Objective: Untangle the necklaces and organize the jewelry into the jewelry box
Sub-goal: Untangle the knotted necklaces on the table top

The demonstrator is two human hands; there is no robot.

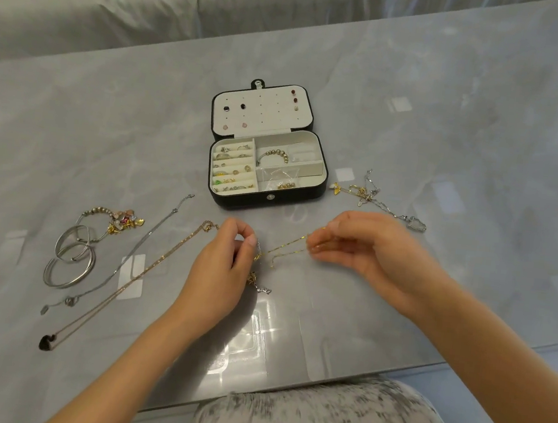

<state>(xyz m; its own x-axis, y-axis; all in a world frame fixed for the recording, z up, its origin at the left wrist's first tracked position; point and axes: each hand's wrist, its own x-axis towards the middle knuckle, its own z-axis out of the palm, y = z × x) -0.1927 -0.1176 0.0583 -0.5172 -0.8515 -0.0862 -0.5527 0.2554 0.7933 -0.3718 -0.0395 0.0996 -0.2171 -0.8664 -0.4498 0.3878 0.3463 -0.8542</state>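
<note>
A thin gold chain (287,247) is stretched between my hands, just above the table. My left hand (221,267) pinches one end of it near a small knot of gold and silver pendants (258,283). My right hand (366,251) pinches the other end with its fingertips. The black jewelry box (321,190) lies open behind my hands, with rings, earrings and a beaded bracelet in its cream compartments. A rose-gold necklace (147,268) with a dark heart pendant and a silver necklace (139,246) lie stretched out on the left.
Silver bangles (71,261) and a charm bracelet (116,220) lie at the far left. A tangle of gold and silver chains (375,195) sits right of the box. The grey marble table's near edge (339,379) runs just in front of my lap.
</note>
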